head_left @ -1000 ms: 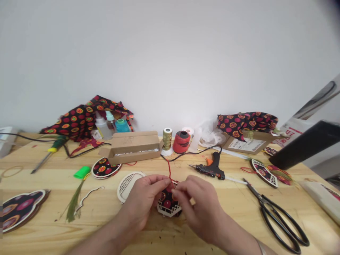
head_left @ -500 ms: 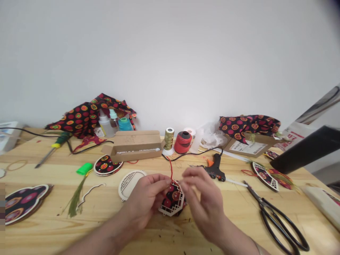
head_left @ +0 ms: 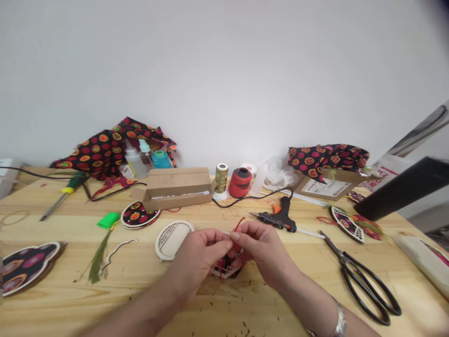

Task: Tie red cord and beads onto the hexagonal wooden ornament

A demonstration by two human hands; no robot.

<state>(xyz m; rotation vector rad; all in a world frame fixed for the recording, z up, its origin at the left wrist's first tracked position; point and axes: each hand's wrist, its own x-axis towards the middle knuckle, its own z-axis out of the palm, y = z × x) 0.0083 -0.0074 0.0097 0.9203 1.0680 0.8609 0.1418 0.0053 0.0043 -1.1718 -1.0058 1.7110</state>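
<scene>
My left hand [head_left: 201, 255] and my right hand [head_left: 259, 248] meet over the middle of the wooden table [head_left: 224, 309]. Both pinch a thin red cord [head_left: 239, 223] whose short end curls up between the fingertips. Under the hands lies a small hexagonal wooden ornament [head_left: 226, 270] faced with black and red patterned fabric, mostly hidden by my fingers. My left fingers also rest against it. An oval wooden lattice frame [head_left: 171, 238] lies just left of my left hand.
A black glue gun [head_left: 278, 217] and black scissors [head_left: 365, 285] lie to the right. Thread spools [head_left: 240, 182], a cardboard box [head_left: 175, 189], glue bottles [head_left: 135, 161] and patterned fabric [head_left: 105, 150] line the back. More fabric ornaments [head_left: 28, 264] sit at left and right.
My right hand came back in to meet the left. The red cord, earlier stretched up toward the spools, is now gathered into a short end at my fingertips. The ornament has dropped lower under the hands.
</scene>
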